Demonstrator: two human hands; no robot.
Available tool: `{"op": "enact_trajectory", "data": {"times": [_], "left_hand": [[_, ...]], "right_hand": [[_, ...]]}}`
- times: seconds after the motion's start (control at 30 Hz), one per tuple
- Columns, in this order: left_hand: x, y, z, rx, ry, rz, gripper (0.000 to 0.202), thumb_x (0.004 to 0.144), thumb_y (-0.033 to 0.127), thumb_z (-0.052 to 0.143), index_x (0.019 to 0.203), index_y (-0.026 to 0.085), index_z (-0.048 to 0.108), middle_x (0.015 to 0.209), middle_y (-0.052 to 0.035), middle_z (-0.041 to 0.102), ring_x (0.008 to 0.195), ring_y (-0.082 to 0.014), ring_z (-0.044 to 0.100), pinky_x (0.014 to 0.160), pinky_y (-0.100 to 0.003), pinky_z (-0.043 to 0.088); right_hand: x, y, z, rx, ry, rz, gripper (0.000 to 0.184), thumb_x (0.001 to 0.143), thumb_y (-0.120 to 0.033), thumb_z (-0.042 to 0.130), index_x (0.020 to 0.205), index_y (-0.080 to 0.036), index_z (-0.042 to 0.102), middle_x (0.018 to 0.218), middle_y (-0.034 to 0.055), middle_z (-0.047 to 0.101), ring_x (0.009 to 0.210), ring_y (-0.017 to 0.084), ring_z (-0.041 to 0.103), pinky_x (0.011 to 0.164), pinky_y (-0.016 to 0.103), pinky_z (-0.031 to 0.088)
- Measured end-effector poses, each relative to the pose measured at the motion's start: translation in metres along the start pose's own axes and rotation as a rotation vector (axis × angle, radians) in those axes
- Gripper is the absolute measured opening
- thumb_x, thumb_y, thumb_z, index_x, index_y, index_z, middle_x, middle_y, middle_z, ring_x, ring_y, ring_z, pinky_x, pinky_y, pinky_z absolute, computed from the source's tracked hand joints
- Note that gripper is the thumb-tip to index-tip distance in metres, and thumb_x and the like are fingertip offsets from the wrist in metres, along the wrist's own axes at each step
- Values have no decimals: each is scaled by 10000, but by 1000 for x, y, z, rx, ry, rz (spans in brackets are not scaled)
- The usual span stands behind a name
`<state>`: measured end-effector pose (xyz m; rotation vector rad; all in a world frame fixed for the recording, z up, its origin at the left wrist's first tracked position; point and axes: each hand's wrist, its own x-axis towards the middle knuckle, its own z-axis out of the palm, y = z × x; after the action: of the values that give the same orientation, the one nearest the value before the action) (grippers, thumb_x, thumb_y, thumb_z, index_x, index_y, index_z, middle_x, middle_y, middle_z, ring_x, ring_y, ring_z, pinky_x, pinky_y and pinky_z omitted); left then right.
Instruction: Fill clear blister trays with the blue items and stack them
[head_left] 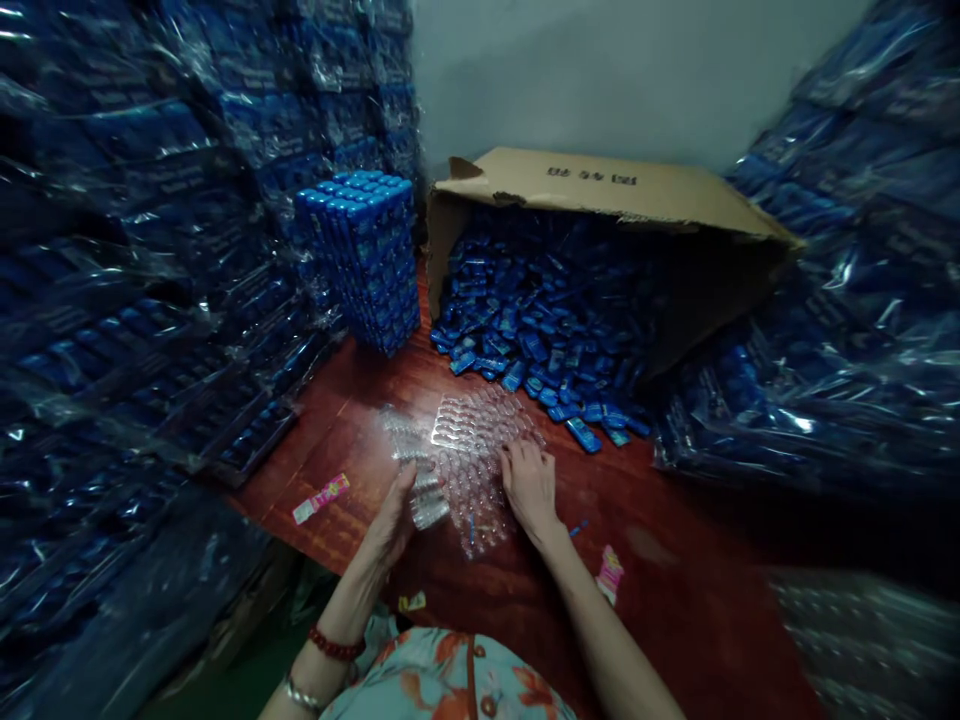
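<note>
A clear plastic blister tray (pixel 472 450) with rows of pockets lies on the red-brown wooden table (pixel 675 600) in front of me. My left hand (pixel 395 520) grips the tray's left edge where the clear plastic is bunched up. My right hand (pixel 529 482) rests on the tray's right side with its fingers curled down on the plastic. A heap of small blue packs (pixel 540 340) spills out of a tipped cardboard box (pixel 600 190) just beyond the tray.
A neat block of stacked blue packs (pixel 364 255) stands at the back left. Film-wrapped bundles of blue packs (pixel 135 300) wall in the left, and more bundles (pixel 847 330) the right. Pink wrappers (pixel 321 498) (pixel 610 573) lie on the table.
</note>
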<state>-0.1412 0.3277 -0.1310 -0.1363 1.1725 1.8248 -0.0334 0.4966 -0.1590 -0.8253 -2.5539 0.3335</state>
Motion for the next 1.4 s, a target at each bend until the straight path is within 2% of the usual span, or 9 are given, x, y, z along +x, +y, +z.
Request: {"op": "enact_trajectory", "data": {"times": [0.17,0.4,0.57,0.73,0.9,1.07,1.2,1.33,1.4], "left_hand": [[7,-3,18,95,-46,83,769,608,484,768,1257,213,456,1066,-76,644,926,-219,644,850,-342,498],[8,-13,26,234,24,162,1084,526,211,836,1432,222,240,1115,-109,617,1024,-255,606,926,-359,450],[2,-2,11,139,27,130,914,593,232,787,1382,291,330,1212,-89,572,1013,-248,609,849,-377,505],[-1,22,-8,-77,35,171,458,696,254,675,1128,254,526,1161,-49,590,997,-220,608,835,-443,528],[12,19,-17,-151,140,124,233,774,173,611,984,206,515,950,-28,635,808,-149,643,823,-416,539],[37,-1,-34,-124,286,132,237,817,175,578,1031,182,476,955,-74,623,780,-149,659,756,-317,544],[63,2,-51,223,419,369,500,777,274,635,1221,205,413,1057,-84,577,824,-153,640,772,-306,523],[98,28,-58,886,706,535,817,716,392,685,1374,122,284,1270,-214,454,1189,-334,465,967,-474,393],[114,45,-61,1124,724,548,863,727,368,673,1403,70,227,1312,-262,407,1262,-383,366,997,-525,332]], "right_hand": [[-10,-40,-36,770,-224,83,228,819,-373,578,962,-197,606,900,28,646,817,162,566,738,278,415],[-20,-51,-43,1230,-454,339,165,703,-331,678,728,-187,601,694,-25,604,655,126,539,636,248,416],[-9,-42,-49,959,-296,208,132,832,-301,540,787,-191,597,699,-5,601,632,134,532,617,257,412],[32,-44,-41,399,66,-255,249,910,-156,357,977,-159,596,879,85,618,849,195,537,772,321,407],[74,-45,10,-14,-63,-469,266,903,-111,363,1001,-153,607,921,109,606,882,216,510,811,345,377],[72,-37,53,5,-154,-447,175,861,-106,465,955,-154,605,929,96,602,894,212,510,812,322,387],[58,-27,60,66,-97,-357,238,886,-128,414,1059,-140,577,989,102,590,934,209,512,817,316,406],[64,-19,53,188,-26,-170,292,904,-165,354,1105,-158,565,1046,106,574,1001,217,502,859,348,407],[69,-12,45,136,-49,-71,294,898,-176,360,1107,-161,567,1070,113,567,1023,230,494,864,367,405]]}}
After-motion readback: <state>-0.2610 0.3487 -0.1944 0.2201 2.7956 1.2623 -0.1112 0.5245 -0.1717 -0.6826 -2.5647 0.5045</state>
